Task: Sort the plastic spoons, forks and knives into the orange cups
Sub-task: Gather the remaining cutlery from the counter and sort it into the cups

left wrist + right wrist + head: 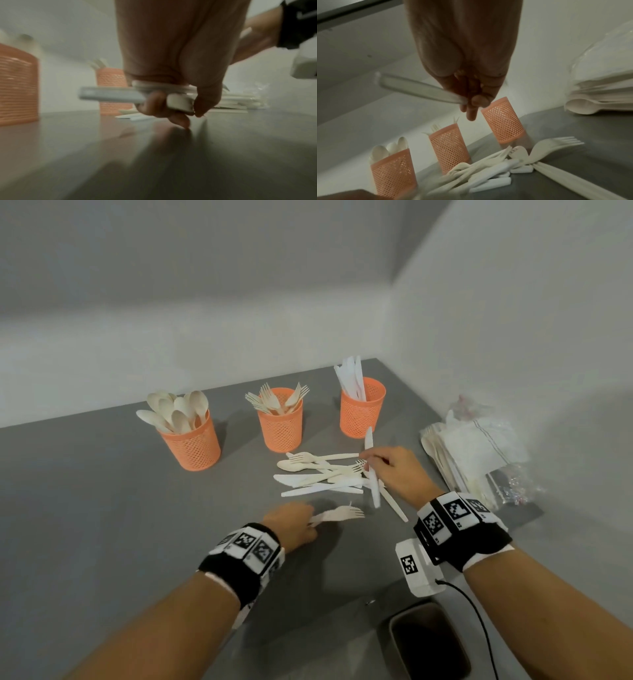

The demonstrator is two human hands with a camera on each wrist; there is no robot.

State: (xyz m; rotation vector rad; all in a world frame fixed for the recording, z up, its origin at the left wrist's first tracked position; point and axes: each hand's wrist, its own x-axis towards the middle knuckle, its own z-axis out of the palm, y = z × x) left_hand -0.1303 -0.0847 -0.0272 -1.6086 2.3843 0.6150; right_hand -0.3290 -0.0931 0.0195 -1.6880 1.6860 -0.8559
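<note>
Three orange mesh cups stand in a row: spoons cup [191, 440], forks cup [280, 422], knives cup [361, 409]. In front of them lies a loose pile of cream and white cutlery [322, 474]. My left hand [311, 522] is low over the table, near the pile's front, and grips a cream fork [339, 513] by its handle, tines pointing right. My right hand [368, 462] is at the pile's right end and pinches a white knife [371, 474], held steeply. In the right wrist view the knife [419, 89] sticks out left of the fingers [471, 115].
A clear plastic bag of spare cutlery [479, 453] lies at the right by the wall. A dark rectangular opening [428, 642] sits in the table near me. Walls close off the back and right of the grey table [102, 491].
</note>
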